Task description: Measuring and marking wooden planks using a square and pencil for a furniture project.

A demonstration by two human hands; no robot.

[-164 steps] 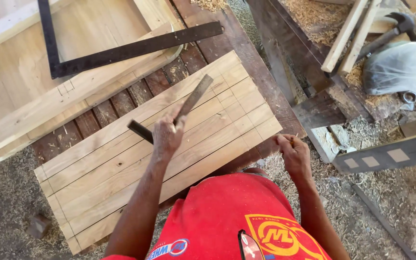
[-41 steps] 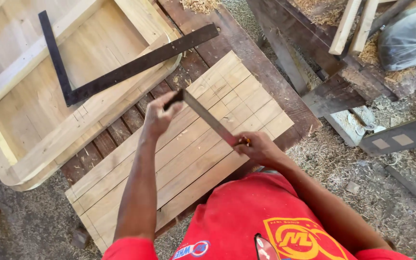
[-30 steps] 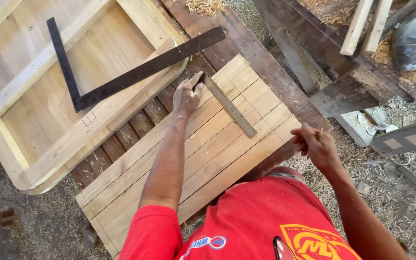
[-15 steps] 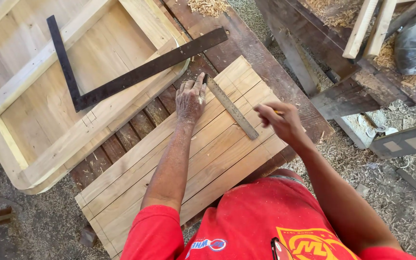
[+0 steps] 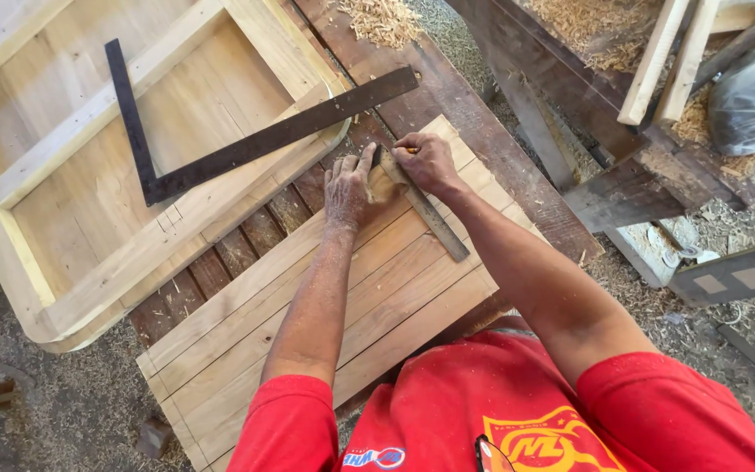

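A big pale wooden frame [image 5: 89, 175] lies at the far left of the dark plank bench [image 5: 474, 114], with a large dark metal square [image 5: 246, 140] resting across its near corner. Just beside it sits a slatted panel [image 5: 325, 297] of light boards, reaching to the bench's near edge. A short dark ruler [image 5: 434, 223] lies slantwise across the panel's far right corner. The left hand [image 5: 347, 183] presses flat on the ruler's far end, fingers spread, apparently to keep it from slipping. The right hand [image 5: 425, 162] is closed around what looks like a small pencil, its tip at the ruler's edge as if marking a line.
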